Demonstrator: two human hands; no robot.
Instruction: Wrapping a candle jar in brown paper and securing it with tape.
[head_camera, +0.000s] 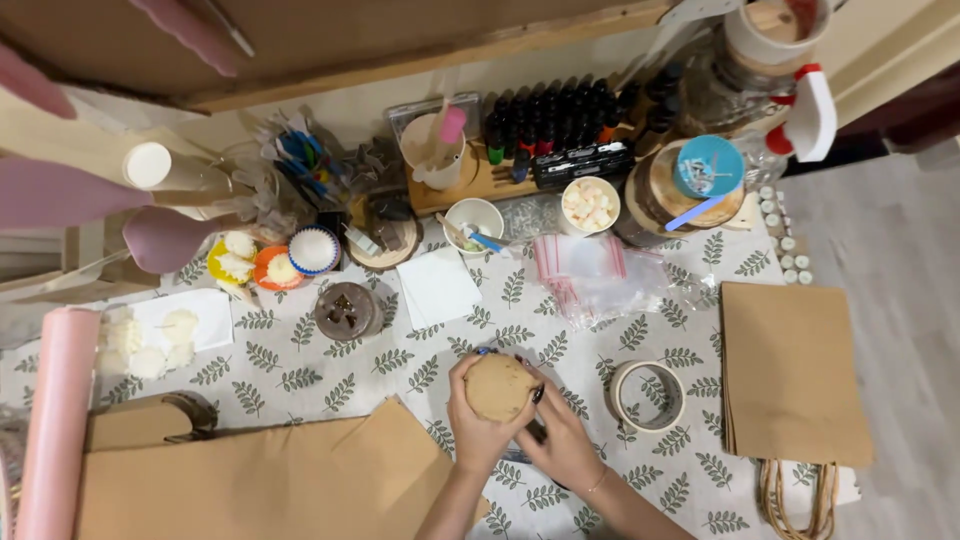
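My left hand (472, 420) and my right hand (562, 440) together hold a round tan cork-like lid (499, 386) over a jar hidden beneath it, low on the leaf-patterned tablecloth (300, 350). The left hand cups the lid from the left. The right hand presses against it from the lower right, fingertips on its rim. Something dark and blue peeks out above the lid, too hidden to name.
A roll of tape (647, 395) lies right of my hands, brown paper bags (790, 370) further right. Brown paper (270, 480) and a pink roll (55, 420) lie left. A dark-lidded jar (345, 310), white napkin (436, 287), clear bags (590, 270), cups and small bottles (560, 125) crowd the back.
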